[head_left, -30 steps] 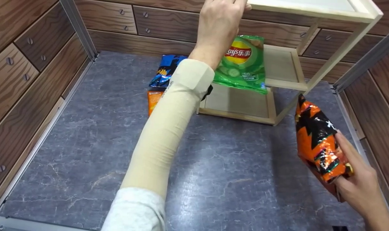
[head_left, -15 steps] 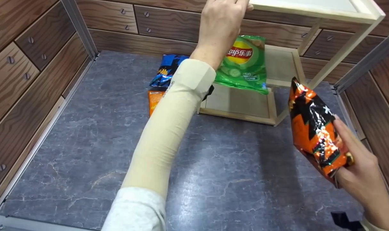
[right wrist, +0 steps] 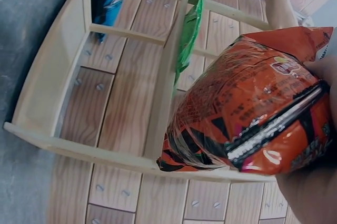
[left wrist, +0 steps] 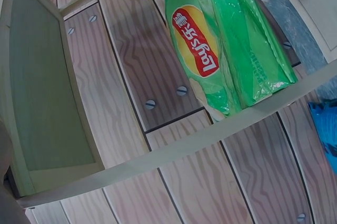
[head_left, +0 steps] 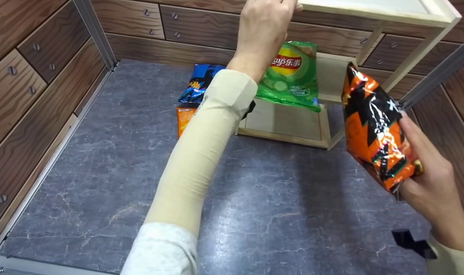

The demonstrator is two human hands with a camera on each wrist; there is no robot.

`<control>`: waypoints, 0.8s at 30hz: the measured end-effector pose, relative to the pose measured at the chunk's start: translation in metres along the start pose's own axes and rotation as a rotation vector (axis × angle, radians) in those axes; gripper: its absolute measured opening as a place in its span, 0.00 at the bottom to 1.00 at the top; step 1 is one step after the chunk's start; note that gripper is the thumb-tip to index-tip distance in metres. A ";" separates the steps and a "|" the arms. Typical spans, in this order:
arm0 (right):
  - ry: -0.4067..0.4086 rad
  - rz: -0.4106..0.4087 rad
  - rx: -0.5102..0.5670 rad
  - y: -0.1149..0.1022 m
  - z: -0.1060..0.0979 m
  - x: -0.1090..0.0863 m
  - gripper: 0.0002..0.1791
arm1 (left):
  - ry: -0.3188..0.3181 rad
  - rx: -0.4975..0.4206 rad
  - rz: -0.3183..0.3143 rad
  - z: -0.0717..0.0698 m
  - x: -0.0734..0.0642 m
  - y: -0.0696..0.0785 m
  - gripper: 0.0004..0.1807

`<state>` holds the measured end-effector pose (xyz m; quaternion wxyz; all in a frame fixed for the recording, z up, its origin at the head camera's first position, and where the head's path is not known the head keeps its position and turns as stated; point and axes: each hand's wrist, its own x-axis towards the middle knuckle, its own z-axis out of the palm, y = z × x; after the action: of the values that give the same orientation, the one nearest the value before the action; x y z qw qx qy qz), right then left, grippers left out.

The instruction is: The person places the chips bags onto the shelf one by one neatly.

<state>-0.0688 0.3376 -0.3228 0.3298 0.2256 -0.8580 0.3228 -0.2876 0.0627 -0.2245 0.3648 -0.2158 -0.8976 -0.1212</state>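
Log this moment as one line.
right hand: holds orange-and-black bag aloft | left hand: near rack top, grip unclear | green Lay's bag: on middle shelf

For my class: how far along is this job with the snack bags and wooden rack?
Apparently done: the green bag lies on the middle shelf of the rack. In hand: the right hand holds the black-and-orange bag, not yet on the rack. Perhaps left: the blue bag and the partly hidden orange bag, both on the grey surface beside the rack.
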 end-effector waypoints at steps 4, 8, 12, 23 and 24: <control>0.017 -0.019 0.005 -0.004 0.005 0.013 0.40 | -0.005 0.005 -0.008 -0.001 -0.001 0.001 0.20; 0.028 -0.037 0.023 -0.008 0.008 0.026 0.34 | -0.014 0.011 -0.010 -0.003 -0.002 0.002 0.20; 0.040 -0.069 0.029 -0.010 0.011 0.042 0.31 | -0.012 0.023 -0.008 -0.003 -0.002 0.002 0.21; -0.019 -0.092 -0.106 0.033 0.031 0.082 0.36 | -0.009 -0.006 -0.014 -0.001 -0.003 0.000 0.24; -0.037 -0.087 -0.124 0.037 0.033 0.085 0.39 | -0.010 -0.001 -0.015 -0.001 -0.003 0.000 0.24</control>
<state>-0.1626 0.3255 -0.2960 0.3410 0.2477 -0.8716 0.2502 -0.2848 0.0615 -0.2255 0.3592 -0.2097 -0.9010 -0.1232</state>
